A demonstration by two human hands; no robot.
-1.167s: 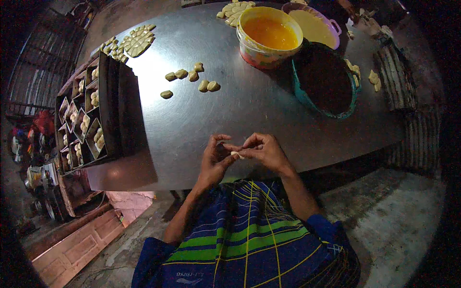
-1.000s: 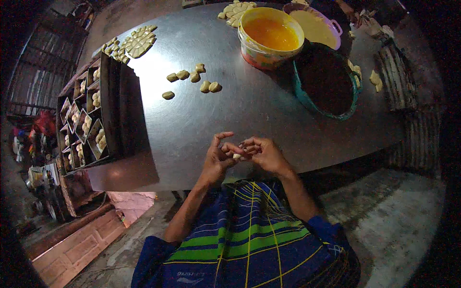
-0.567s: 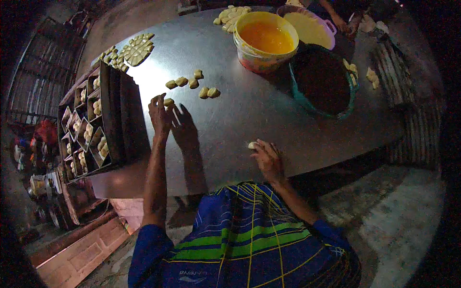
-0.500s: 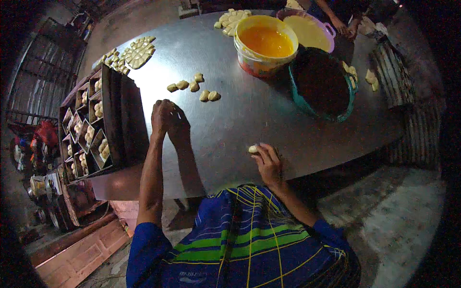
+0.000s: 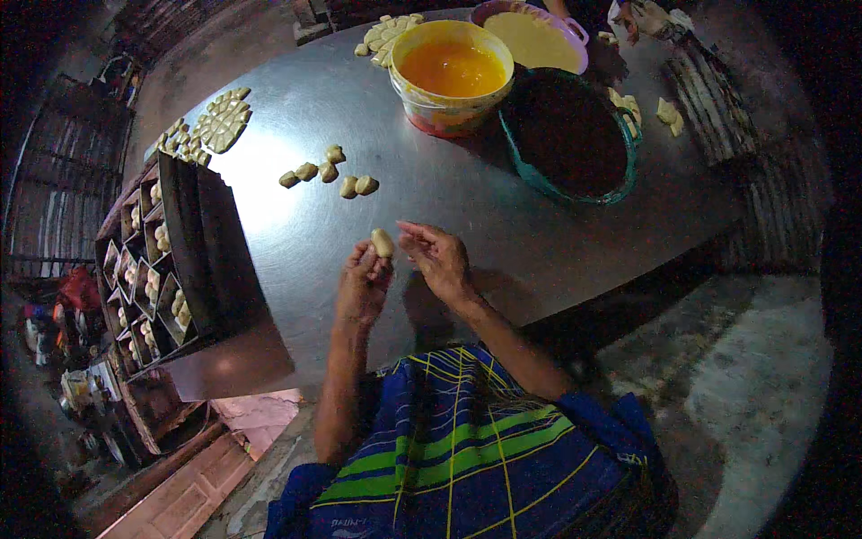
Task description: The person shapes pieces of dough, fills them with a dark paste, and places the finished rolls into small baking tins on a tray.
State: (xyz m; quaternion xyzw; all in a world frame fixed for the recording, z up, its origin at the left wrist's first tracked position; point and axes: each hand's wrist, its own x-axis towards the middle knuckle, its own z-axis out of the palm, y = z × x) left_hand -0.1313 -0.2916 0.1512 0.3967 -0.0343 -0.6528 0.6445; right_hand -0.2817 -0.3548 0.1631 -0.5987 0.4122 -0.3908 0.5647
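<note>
My left hand (image 5: 365, 283) pinches an oblong piece of pale dough (image 5: 382, 242) between thumb and fingers, above the metal tabletop. Close on its right, my right hand (image 5: 437, 259) is open, fingers stretched toward the dough and apart from it. Several small dough pieces (image 5: 307, 171) lie farther off on the table, ahead and slightly left of my hands. At the left edge stands a dark tray of small box-shaped moulds (image 5: 171, 301) with dough balls inside.
On the far side are a white bucket of orange liquid (image 5: 453, 108), a purple basin of pale batter (image 5: 582, 67) and a dark-filled teal tub (image 5: 512, 157). Cut dough rounds (image 5: 224, 121) lie far left. Another person's hand (image 5: 648, 20) shows at the far right.
My hands have come together in front of me. The dough piece that was at my right fingertips is gone from there; my left hand now holds one. The view has shifted somewhat.
</note>
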